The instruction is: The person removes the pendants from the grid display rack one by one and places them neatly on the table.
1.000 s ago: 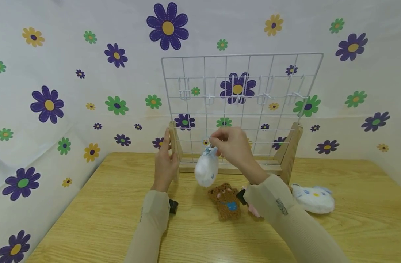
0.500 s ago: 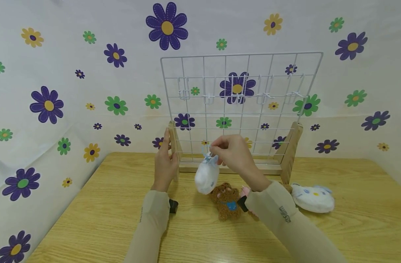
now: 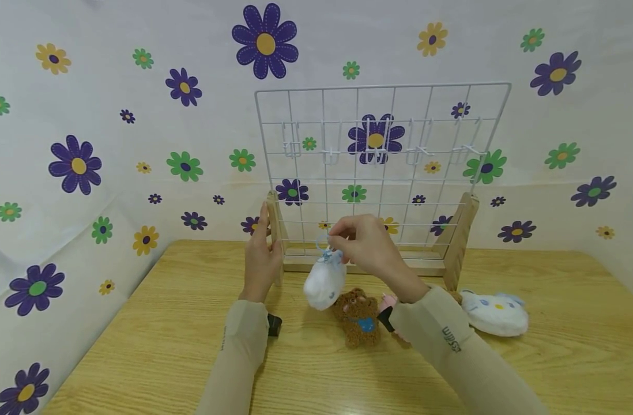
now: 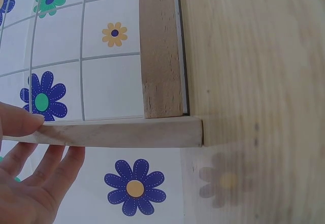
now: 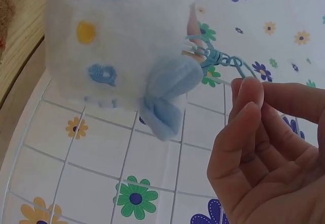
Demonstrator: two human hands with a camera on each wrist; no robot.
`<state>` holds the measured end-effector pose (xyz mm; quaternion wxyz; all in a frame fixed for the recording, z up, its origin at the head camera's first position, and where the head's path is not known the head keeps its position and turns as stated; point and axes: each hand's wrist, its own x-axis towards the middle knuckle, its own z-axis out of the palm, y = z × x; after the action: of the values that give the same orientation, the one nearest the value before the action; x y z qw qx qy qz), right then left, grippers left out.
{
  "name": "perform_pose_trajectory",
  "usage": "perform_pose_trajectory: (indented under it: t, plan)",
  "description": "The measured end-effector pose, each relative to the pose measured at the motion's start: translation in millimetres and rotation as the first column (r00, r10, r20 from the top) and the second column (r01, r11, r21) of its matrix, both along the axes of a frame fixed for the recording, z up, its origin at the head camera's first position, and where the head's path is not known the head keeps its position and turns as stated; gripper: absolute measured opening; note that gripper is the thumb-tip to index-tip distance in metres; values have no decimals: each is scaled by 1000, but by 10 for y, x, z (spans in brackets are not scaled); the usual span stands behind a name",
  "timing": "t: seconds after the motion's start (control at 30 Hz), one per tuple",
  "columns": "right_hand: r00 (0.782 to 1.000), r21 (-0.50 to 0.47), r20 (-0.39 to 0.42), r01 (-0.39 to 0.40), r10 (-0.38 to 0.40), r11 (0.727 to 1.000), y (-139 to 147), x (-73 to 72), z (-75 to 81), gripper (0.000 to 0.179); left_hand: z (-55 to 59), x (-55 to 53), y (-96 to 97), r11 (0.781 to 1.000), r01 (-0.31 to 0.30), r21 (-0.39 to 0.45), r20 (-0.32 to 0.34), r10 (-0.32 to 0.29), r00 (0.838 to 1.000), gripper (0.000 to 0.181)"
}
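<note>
My right hand [image 3: 365,245] pinches the light-blue ring of a white plush keychain [image 3: 324,283] between thumb and forefinger. The plush hangs tilted in front of the grid's lower left part. Close up in the right wrist view, its blue bow [image 5: 170,92], blue eyes and yellow nose show, with the blue clasp [image 5: 216,58] leading to my fingertips. My left hand [image 3: 262,256] holds the left wooden upright [image 4: 127,132] of the rack, thumb on one side and fingers on the other. The white wire grid [image 3: 376,87] stands in this wooden base.
Several white hooks [image 3: 375,154] hang across the grid's upper part. On the table [image 3: 192,346] lie a brown teddy bear plush [image 3: 359,325] with a blue bag, a pink plush [image 3: 388,302] half hidden by my right wrist, and another white plush [image 3: 495,314] to the right.
My right hand has lowered the white plush keychain from higher against the grid, and the plush has swung slightly left. The left hand stays on the upright.
</note>
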<state>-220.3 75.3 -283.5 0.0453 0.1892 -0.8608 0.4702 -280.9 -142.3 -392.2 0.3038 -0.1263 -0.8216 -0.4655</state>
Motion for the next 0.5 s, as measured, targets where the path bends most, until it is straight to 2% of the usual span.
perform_pose_trajectory:
  t: [0.23, 0.5]
  plan:
    - [998, 1, -11, -57, 57, 998, -25, 38, -22, 9, -13, -5, -10, 1000, -4, -4, -14, 4, 1000, 83]
    - [997, 22, 18, -76, 76, 997, -87, 134, -70, 9, -10, -11, -10, 1000, -9, -2, 3, 9, 1000, 82]
